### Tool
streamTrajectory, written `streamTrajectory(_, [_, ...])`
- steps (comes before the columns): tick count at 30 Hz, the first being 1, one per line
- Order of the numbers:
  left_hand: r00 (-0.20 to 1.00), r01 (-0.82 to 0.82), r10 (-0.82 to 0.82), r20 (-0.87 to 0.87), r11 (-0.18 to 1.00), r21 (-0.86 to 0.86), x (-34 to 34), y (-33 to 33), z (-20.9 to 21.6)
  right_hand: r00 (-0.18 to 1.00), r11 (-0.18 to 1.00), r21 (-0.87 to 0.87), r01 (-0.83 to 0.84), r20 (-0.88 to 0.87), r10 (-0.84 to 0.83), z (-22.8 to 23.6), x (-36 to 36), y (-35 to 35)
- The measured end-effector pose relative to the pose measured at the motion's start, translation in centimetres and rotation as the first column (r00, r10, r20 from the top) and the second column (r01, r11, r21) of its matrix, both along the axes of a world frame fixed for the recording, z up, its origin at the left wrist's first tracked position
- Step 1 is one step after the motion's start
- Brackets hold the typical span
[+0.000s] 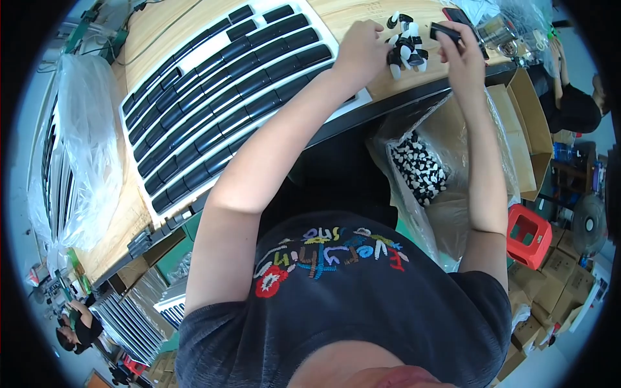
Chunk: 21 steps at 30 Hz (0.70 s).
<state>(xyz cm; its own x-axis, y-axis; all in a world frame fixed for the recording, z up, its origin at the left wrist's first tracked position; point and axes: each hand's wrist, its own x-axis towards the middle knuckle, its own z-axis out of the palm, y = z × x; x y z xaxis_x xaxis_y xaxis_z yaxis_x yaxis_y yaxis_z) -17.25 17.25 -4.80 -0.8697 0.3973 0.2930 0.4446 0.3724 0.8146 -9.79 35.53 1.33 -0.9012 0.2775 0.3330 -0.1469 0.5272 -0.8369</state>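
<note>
A short black cylinder (444, 32) sits pinched between the thumb and fingers of my right hand (467, 57), just above the table's edge. To its left lies a small pile of black and white plastic pieces (406, 48). My left hand (359, 50) is beside that pile with its fingers curled in; its fingertips reach the nearest pieces, and what they pinch, if anything, is hidden. Left of it, a large white tray (366, 97) holds rows of black cylinders (223, 87), with a few gaps and loose cylinders in the upper rows.
Beyond my right hand stand a metal cup (498, 31) and clear plastic bags. Below the table edge, a plastic-lined carton (527, 139) contains many black and white pieces (419, 167). A red stool (529, 237) is at right. Plastic-wrapped trays (84, 149) lean at left. Other people work farther off.
</note>
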Motion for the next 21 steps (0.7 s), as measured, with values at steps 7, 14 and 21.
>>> streamTrajectory(7, [0.979,0.06,-0.128,-0.156,0.923,-0.38,-2.8,1.6,-1.3,0.993,0.98,0.16,-0.115,-0.007,0.118,0.4,-2.3,1.1])
streamTrajectory(14, [0.979,0.173,-0.201,-0.036,0.911,-0.374,-3.2,-1.2,-0.5,0.891,0.786,0.434,-0.441,0.105,0.442,2.0,-3.9,-3.2])
streamTrajectory(21, [0.978,0.174,-0.2,-0.052,0.933,-0.315,-4.0,-1.7,-1.6,0.869,0.694,0.538,-0.479,0.179,0.461,0.8,-5.3,-3.1])
